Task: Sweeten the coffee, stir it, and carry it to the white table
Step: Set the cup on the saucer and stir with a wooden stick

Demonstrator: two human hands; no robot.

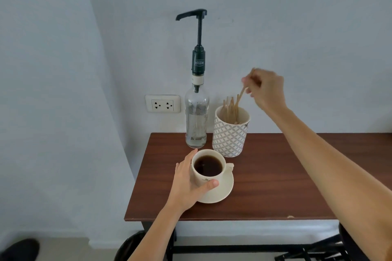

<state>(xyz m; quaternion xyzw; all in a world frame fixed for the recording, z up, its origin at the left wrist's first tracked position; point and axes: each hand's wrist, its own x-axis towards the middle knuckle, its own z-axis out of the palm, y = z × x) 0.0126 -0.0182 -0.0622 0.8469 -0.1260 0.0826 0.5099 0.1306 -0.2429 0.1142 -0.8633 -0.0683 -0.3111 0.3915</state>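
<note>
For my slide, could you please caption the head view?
Left hand steadies the coffee cup while the right hand draws a wooden stirrer from the patterned holder.

Clear glass bottle; wood-grain table.

The left hand wraps the coffee cup on its saucer on the brown counter. Beyond it, the right hand pinches a wooden stirrer above the patterned holder, just right of the syrup pump bottle.
</note>
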